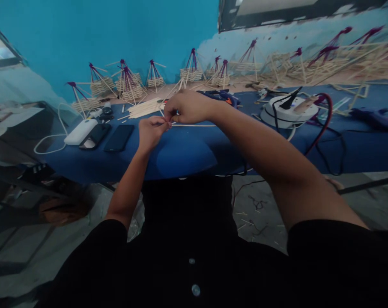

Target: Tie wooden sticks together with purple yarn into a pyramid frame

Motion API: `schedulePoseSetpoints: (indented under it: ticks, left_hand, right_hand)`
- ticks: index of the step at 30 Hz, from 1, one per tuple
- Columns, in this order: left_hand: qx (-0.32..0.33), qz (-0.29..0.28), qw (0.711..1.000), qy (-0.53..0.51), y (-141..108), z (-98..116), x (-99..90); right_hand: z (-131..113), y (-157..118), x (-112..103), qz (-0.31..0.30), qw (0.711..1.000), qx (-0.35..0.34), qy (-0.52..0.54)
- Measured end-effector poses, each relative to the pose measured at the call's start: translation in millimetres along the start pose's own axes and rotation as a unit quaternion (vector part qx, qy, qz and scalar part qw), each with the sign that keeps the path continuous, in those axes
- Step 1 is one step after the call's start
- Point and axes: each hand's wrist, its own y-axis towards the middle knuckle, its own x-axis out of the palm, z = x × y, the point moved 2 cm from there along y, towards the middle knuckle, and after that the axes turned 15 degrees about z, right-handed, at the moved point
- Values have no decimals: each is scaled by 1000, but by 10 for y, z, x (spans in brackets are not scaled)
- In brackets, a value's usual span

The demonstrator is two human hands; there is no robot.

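My left hand and my right hand meet fingertip to fingertip above the blue table. Both pinch at something small and pale that I cannot make out; the fingers hide most of it. A thin wooden stick runs sideways below my right hand. Just behind my left hand lies a pile of flat wooden sticks. Two dark phones and a white power bank lie to the left of my hands.
Stick structures with purple tops line the wall. A round white power strip with cables sits at the right. Behind my right wrist is a dark blue tool; a similar one lies far right.
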Motion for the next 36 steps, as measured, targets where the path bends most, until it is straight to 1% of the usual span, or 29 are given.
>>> schedulePoseSetpoints:
  ticks: [3, 7, 8, 11, 14, 16, 18, 20, 22, 25, 29, 32, 36]
  left_hand:
    - [-13, 30, 999, -28, -220, -87, 62]
    - [0, 49, 999, 2, -397, -104, 129]
    - [5, 47, 999, 15, -412, -97, 139]
    - [11, 39, 998, 40, -409, -74, 156]
    - [-10, 33, 999, 39, -383, -61, 168]
    - [-21, 31, 999, 31, -374, -49, 181]
    - [-23, 33, 999, 23, -375, -32, 196]
    - [-28, 30, 999, 14, -383, -16, 208]
    - [-35, 22, 999, 5, -393, -5, 213]
    - [-28, 19, 999, -10, -404, 6, 211]
    - [15, 4, 1000, 0, -431, 41, 225]
    - [37, -8, 999, 21, -467, 66, 248]
    - [38, -5, 999, 17, -488, 60, 247]
  right_hand:
    - [-138, -175, -2, 12, 999, 10, -48]
    - [-308, -538, 40, 60, 995, 41, -69]
    - [-326, -629, 76, 77, 994, 47, -65]
    - [-306, -835, 227, 158, 985, 46, -45]
    - [-237, -930, 380, 238, 970, 31, -29]
    - [-221, -975, 437, 282, 959, 29, -24]
    - [-243, -1038, 455, 317, 947, 53, -30]
    - [-289, -1124, 456, 342, 933, 104, -44]
    - [-337, -1209, 469, 359, 920, 152, -48]
    - [-376, -1276, 526, 369, 910, 186, -44]
    - [-363, -1249, 596, 343, 910, 229, -37]
    - [-352, -1227, 593, 338, 907, 252, -3]
    - [-356, -1259, 555, 358, 895, 264, 13]
